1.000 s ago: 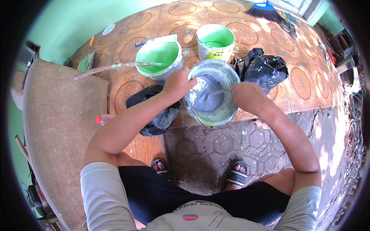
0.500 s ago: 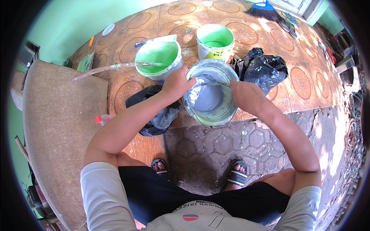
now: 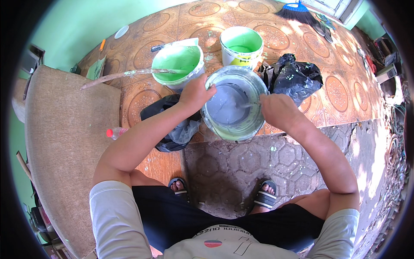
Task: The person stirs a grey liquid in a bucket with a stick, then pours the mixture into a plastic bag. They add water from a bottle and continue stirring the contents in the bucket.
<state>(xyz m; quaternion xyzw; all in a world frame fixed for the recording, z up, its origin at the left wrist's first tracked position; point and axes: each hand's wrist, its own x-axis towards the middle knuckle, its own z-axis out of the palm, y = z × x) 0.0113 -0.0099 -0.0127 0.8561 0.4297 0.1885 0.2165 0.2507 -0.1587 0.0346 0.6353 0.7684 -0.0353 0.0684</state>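
A round bucket (image 3: 254,126) of grey-blue paint stands on the floor in front of me, its outside smeared green. My left hand (image 3: 195,92) grips the bucket's left rim. My right hand (image 3: 276,110) is shut on a stick (image 3: 246,105) that dips into the grey paint. Just beyond stand two buckets of green paint: a wide one (image 3: 177,64) at the left with a long wooden stick (image 3: 125,75) lying across it, and a taller white one (image 3: 241,44) at the right.
Black plastic bags lie at the left (image 3: 170,125) and right (image 3: 293,75) of the grey bucket. A woven mat (image 3: 64,142) covers the floor at the left, with a small bottle (image 3: 115,132) beside it. A blue broom (image 3: 297,11) lies far back. My sandalled feet (image 3: 265,196) rest on cracked grey paving.
My right hand has shifted slightly with the stick in the grey paint. My left hand stays on the rim; the bucket has not moved.
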